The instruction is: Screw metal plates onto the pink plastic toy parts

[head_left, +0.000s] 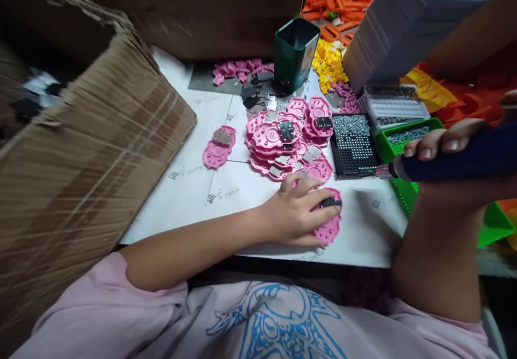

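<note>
My left hand (297,211) lies over a pink plastic plate (329,231) near the table's front edge, its fingers holding it down across a dark metal piece (330,202). In my right hand (444,139) is a blue electric screwdriver (464,157), held level with its tip pointing left. The bit reaches over the near edge of a black perforated tray (357,160) filled with small screws. Beyond my left hand rises a pile of similar pink plates (271,135), many with metal pieces on them. A single pink plate (218,152) lies to its left.
A cardboard box (100,149) borders the left side. Behind the pile stand a dark green container (293,60) and small pink parts (238,69). Green bins (407,138), a tall white stack (404,30), yellow parts (327,65) and orange parts (339,9) fill the right side.
</note>
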Motion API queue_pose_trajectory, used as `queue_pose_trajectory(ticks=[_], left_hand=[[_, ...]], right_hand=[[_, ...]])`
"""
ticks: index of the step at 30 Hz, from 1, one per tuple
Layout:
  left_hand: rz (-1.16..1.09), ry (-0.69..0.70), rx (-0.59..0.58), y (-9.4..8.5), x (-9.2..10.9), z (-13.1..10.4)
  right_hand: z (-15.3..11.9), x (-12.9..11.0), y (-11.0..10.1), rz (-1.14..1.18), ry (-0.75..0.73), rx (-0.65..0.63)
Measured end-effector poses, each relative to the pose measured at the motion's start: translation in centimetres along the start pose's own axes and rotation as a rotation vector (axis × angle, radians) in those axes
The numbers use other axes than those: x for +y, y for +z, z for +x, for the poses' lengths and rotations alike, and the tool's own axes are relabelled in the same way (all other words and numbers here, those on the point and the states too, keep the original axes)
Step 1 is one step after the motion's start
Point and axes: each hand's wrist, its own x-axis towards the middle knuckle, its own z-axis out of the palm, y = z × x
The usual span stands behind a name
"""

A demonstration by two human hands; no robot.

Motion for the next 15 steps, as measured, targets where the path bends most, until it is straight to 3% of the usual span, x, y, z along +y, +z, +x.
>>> queue_pose_trajectory(ticks=[3, 8, 15], left_hand=[[0.08, -0.101, 0.053, -0.5, -1.0, 0.5], [0.21, -0.253, 0.049, -1.5, -2.6, 1.6], [0.278, -0.179, 0.039, -0.7, -2.2, 1.0]], right_hand=[[0.0, -0.1, 1.6, -0.103, -0.115, -0.143], [0.0, 0.4, 1.9, -0.121, -0.17, -0.203], [0.3, 1.1, 1.5, -0.107, -0.166, -0.068]])
